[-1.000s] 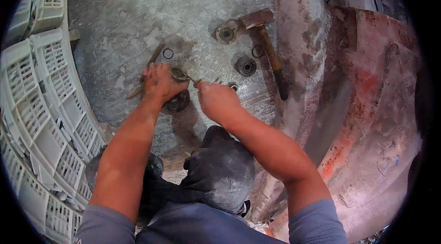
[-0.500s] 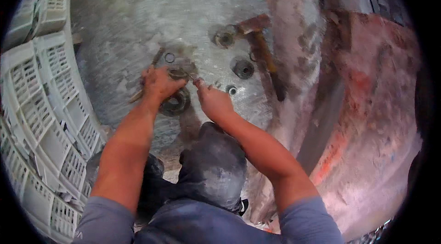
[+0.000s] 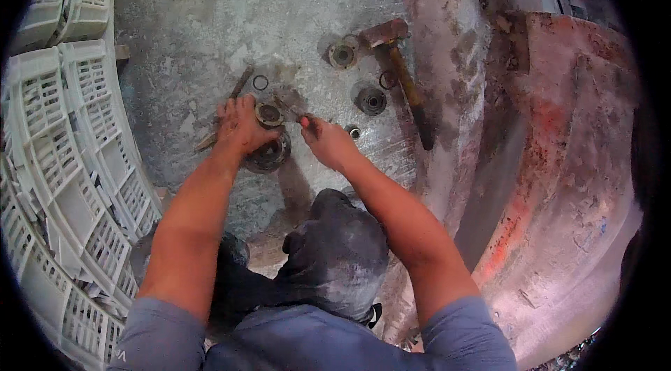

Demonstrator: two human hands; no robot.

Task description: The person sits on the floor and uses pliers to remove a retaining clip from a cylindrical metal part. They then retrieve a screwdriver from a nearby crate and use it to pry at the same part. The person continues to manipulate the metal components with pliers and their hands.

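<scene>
My left hand [image 3: 240,126] is closed around the edge of a round metal flange [image 3: 269,114], tilted up on the floor. Its fingers lie over a long thin bar [image 3: 242,82], partly hidden. Close below the flange is a larger dark ring-shaped part [image 3: 271,156]. My right hand [image 3: 328,142] grips a screwdriver [image 3: 293,111] with a reddish handle; its thin shaft points up and left, past the flange's right side. A thin ring [image 3: 260,82] lies just beyond the flange. Near my right hand is a small metal bushing [image 3: 354,132].
A hammer [image 3: 405,81] lies to the right, with a round flange [image 3: 342,54], a dark round part [image 3: 370,100] and a black ring [image 3: 387,79] beside it. White plastic crates [image 3: 52,119] line the left. A large stained sheet [image 3: 559,182] covers the right side.
The screwdriver's tip has come off the flange and moved up and away from it. My left hand has turned the flange so its round face shows more.
</scene>
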